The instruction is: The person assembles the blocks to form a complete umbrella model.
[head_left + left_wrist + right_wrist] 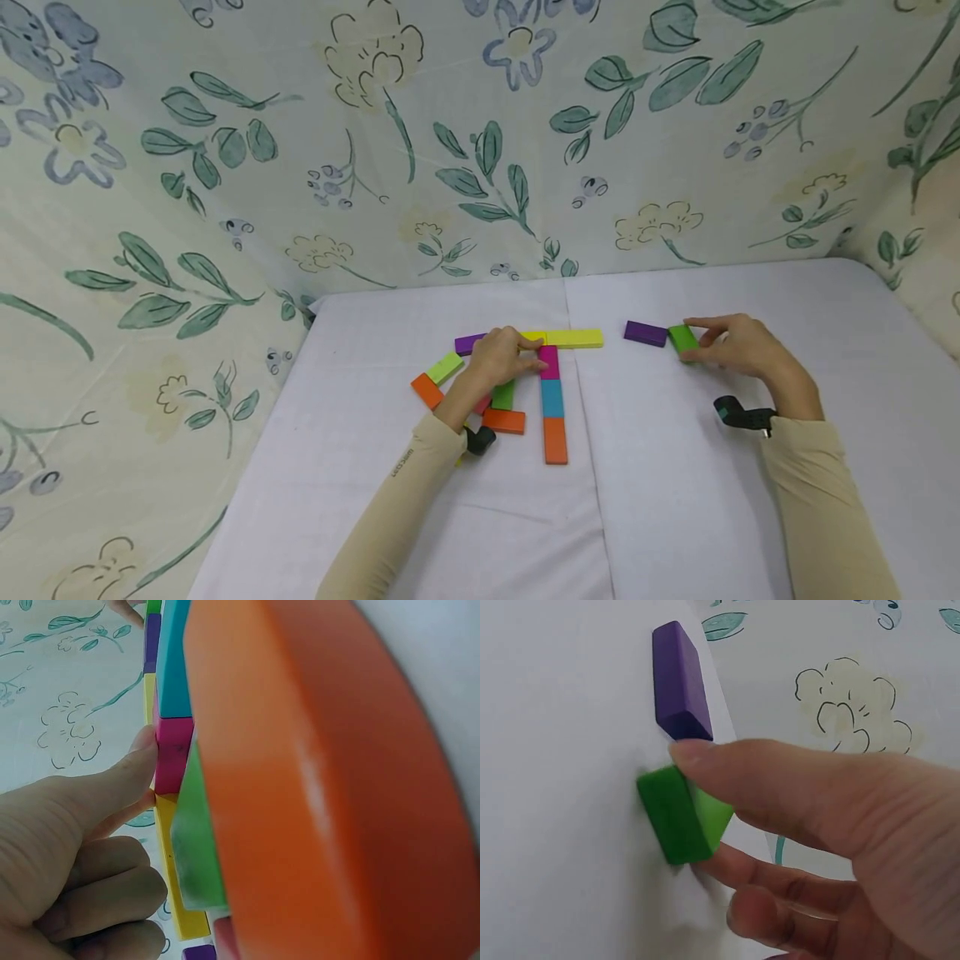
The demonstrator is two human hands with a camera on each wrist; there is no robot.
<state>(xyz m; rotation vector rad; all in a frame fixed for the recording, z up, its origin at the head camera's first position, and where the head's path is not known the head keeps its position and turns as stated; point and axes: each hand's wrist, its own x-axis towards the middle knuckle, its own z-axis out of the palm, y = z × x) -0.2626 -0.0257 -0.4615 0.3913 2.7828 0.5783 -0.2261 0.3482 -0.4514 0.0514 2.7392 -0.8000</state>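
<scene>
My left hand (495, 358) reaches over a group of coloured blocks. Its thumb touches a pink block (551, 357), and its index fingertip lies by the yellow blocks behind; the other fingers are curled in the left wrist view. Below the pink block, a blue block (552, 398) and an orange block (556, 440) continue a straight column. A long yellow block (574, 338) lies across its top. On the right, my right hand (738, 346) pinches a green block (681, 340) between thumb and fingers, close beside a purple block (645, 334).
Left of the column lie a purple block (468, 343), a lime block (445, 367), an orange block (427, 390), a green block (503, 395) and another orange block (503, 421). My left forearm hides part of this group. A white cloth (675, 508) covers the table; a floral curtain hangs behind.
</scene>
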